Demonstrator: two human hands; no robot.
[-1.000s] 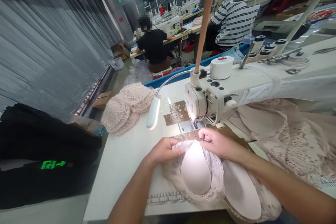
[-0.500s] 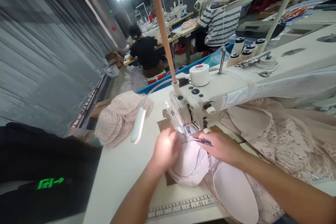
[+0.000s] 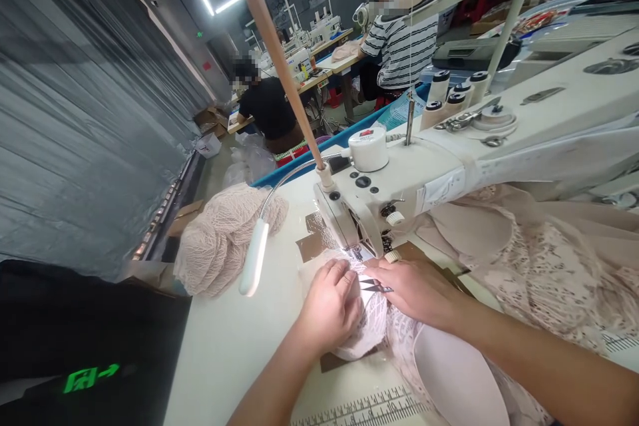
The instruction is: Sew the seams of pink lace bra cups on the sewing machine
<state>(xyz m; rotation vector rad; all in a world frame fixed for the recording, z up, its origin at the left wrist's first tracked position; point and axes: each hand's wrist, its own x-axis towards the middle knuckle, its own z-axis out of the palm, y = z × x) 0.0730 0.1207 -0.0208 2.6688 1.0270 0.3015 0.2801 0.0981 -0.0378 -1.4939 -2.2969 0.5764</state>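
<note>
A pale pink lace bra lies under the needle end of a white sewing machine. My left hand is on its cup, fingers bent and close together over the fabric just before the presser foot. Small dark thread snips stick out from my right hand, blades pointing left over the cup. The thumb and fingertips of that hand also rest by the fabric close to the foot. A second smooth cup hangs toward the table's front edge. My left hand hides part of the first cup.
Stacked lace pieces lie left of a lit gooseneck lamp. More lace garments are heaped under the machine arm at right. A printed ruler runs along the front edge. Thread cones stand behind; two people sit farther back.
My left hand has shifted from beside the foot to lie farther over the cup, covering more of it. The snips remain in my right hand, their blades now showing more. The whole view has shifted slightly.
</note>
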